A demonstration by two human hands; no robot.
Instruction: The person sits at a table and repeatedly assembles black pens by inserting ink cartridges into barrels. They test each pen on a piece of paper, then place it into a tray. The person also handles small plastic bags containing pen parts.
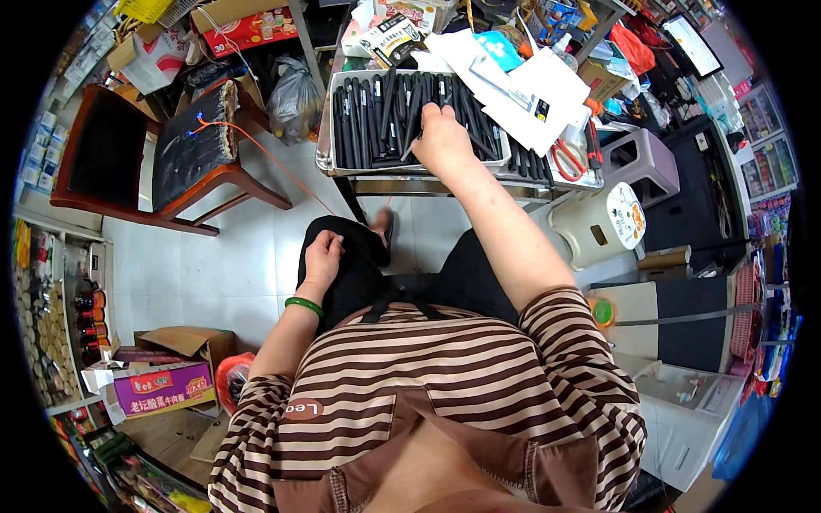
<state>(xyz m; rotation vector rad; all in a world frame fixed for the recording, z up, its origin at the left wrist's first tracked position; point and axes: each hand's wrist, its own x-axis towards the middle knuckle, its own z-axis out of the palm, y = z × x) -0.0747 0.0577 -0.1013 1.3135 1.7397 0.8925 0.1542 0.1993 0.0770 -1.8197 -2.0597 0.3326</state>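
My right hand point(443, 141) reaches over a pale rectangular tray point(327, 128) filled with slim black pens point(363, 120). Its fingers are curled closed around a black pen, one end of which pokes out beside the thumb; much of the grip is hidden by the hand. Most pens lie lengthwise, side by side, with a few slanting across the top. On my left thigh rests my left hand point(325, 256), its fingers curled in and no object visible in them. A green bangle point(304, 306) circles that wrist.
White sheets point(522, 98) overlap the tray's right side. Red-handled scissors point(569, 161) lie at the table's right end. A worn black chair point(192, 158) stands left, with an orange cord point(274, 162) trailing off it. Stools point(599, 224) stand right; an open carton point(167, 376) sits lower left.
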